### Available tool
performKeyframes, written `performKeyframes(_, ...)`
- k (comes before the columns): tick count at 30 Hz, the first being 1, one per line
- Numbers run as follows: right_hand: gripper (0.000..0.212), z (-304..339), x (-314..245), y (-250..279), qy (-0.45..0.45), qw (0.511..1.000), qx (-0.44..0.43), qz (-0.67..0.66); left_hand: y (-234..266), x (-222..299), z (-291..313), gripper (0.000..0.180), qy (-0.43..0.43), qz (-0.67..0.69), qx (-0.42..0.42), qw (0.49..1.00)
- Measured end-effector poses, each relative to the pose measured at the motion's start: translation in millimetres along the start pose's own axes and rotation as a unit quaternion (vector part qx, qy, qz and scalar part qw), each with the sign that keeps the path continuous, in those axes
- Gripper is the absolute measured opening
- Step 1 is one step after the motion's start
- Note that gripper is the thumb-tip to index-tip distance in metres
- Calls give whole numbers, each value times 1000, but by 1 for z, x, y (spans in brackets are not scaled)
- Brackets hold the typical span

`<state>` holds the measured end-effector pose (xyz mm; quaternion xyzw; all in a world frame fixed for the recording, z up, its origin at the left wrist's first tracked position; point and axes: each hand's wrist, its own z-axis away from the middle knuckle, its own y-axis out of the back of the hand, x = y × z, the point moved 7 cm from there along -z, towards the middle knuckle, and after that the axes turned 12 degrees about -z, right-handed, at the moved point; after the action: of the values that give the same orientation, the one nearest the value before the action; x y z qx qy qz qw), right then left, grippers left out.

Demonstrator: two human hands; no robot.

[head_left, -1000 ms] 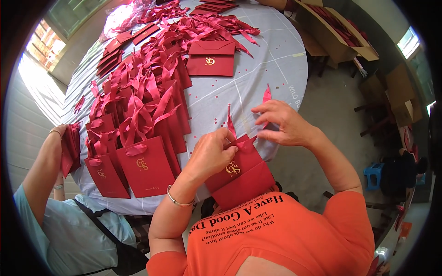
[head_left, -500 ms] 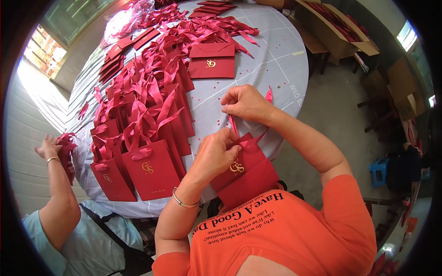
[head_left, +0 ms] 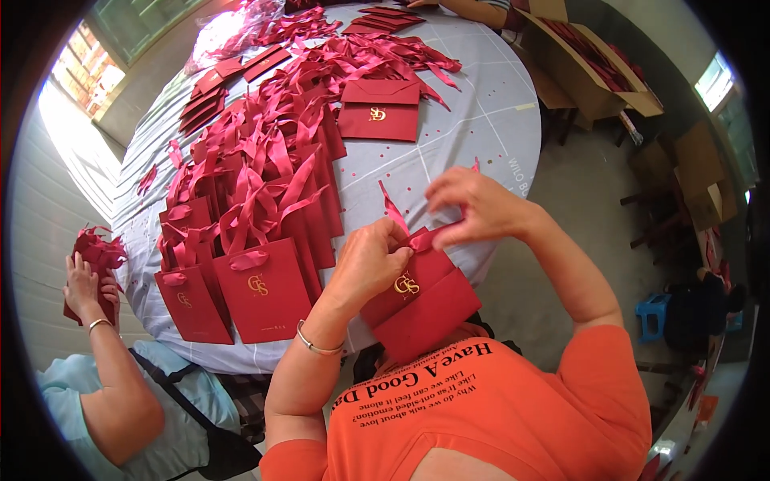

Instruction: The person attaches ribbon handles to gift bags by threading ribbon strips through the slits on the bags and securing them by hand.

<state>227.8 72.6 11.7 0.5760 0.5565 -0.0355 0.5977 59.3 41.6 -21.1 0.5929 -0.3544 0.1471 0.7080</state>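
Observation:
A red paper gift bag [head_left: 429, 303] with a gold emblem lies tilted close to my body, at the table's near edge. My left hand [head_left: 370, 263] is closed on the pink ribbon [head_left: 393, 207] at the bag's top, thumb and fingers pinched together. One loose ribbon end sticks up beyond that hand. My right hand [head_left: 485, 207] is just right of the bag's top, thumb and forefinger apart, slightly blurred. Another stretch of ribbon runs toward its thumb, and a ribbon tip shows behind its knuckles.
Finished-looking red bags [head_left: 265, 293] with ribbon bows stand in rows on the round, cloth-covered table [head_left: 473, 104]. A flat red bag [head_left: 378, 120] lies beyond. On the left a co-worker's hands [head_left: 80, 289] hold red bags. An open carton [head_left: 589, 72] sits at far right.
My right hand has let go of the ribbon end it pinched and moved right and down, its fingers spreading. The left hand keeps its hold. The co-worker's second hand has come onto the bags.

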Motion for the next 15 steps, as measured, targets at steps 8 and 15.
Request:
performKeyframes(8, 20, 47, -40, 30, -166, 979, -96, 61, 4, -1, 3, 20, 22, -60, 4, 998)
performKeyframes(15, 38, 63, -59, 32, -40, 826, -58, -560, 7, 6, 7, 18, -1, -128, 40, 991)
